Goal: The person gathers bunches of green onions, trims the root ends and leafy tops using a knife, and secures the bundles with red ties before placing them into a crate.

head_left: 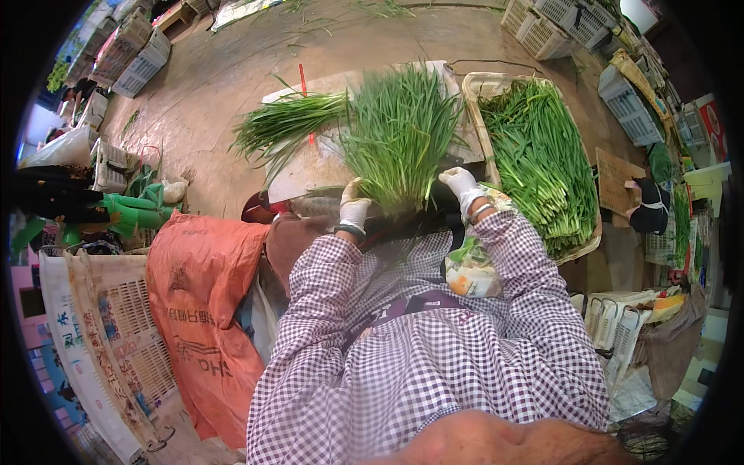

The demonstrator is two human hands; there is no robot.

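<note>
A large loose bunch of garlic chives (403,136) fans out in front of me, green leaf tips pointing away and pale stem ends toward my lap. My left hand (355,208), in a white glove, is at the lower left edge of the bunch, fingers stretched up beside the stems. On the other side my right hand (462,187), also gloved, is held open with a small gap between it and the stems. Under the leaves lies a pale board (298,170). A smaller pile of chives (291,120) rests on its left part, beside a thin red stick (302,77).
Right of the board stands a cream plastic crate (473,97) filled with chives. An orange-red sack (203,256) hangs over crates at my left. White crates (143,62) stand at the far left, and more (632,105) at the right. Loose leaves (384,9) lie on the floor.
</note>
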